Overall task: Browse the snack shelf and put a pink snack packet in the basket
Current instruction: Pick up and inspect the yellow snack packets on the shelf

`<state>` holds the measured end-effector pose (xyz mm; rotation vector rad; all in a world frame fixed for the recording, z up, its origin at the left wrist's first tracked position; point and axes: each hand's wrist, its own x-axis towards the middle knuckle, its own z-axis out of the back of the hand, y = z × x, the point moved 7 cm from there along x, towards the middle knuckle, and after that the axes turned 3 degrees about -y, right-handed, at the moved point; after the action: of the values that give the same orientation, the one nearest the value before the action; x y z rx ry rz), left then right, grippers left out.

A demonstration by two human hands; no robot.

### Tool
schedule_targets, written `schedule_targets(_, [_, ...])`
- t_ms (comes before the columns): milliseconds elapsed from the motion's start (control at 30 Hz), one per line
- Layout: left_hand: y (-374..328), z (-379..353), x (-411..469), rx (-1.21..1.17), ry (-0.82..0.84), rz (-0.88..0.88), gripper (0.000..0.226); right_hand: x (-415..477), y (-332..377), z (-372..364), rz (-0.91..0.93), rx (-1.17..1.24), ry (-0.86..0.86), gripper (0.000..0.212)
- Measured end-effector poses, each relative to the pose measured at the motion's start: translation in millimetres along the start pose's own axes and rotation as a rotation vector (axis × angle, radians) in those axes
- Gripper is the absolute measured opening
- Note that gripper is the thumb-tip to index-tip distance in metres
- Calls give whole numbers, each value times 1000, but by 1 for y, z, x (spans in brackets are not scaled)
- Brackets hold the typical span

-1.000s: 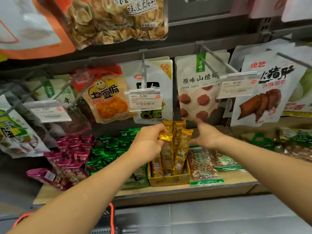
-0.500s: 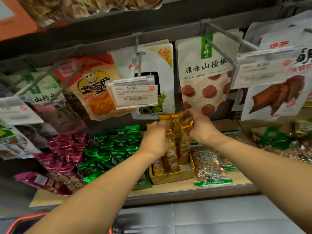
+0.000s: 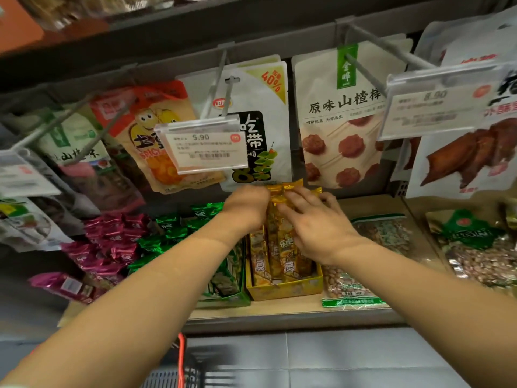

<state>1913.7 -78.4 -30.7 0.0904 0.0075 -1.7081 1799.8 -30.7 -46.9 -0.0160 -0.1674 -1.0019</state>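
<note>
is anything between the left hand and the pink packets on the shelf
Yes. The left hand is on the gold packets in the yellow box, and the green packets lie between it and the pink packets farther left. Nothing covers the pink ones from above, so reaching over looks possible.

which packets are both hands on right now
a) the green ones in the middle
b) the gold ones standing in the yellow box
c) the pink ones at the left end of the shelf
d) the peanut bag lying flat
b: the left hand and right hand both rest on the gold packets standing in the yellow box, while the pink packets sit untouched further left.
</note>
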Motion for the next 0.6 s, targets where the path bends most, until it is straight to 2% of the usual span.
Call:
schedule_targets(100, [-1,-12,8,116,94,-28,39,1,-1,-3,6,-35,4,67])
schedule_targets(233, [4,-22,19,143,257,-25,37,3,-12,1,3,-34,-26,70])
schedule_targets(300, [7,-16,23,157,238,-11,37,3,-17,-2,-11,-25,4,70])
schedule_targets(433, [2,4,14,182,132,-30,8,4,-18,0,3,6,-1,63])
schedule_targets(500, [-5,12,0,223,91,-82,6,5,-17,5,9,28,-10,60])
schedule_targets(600, [-17,21,-29,260,74,-194,29,9,-15,8,-11,57,39,60])
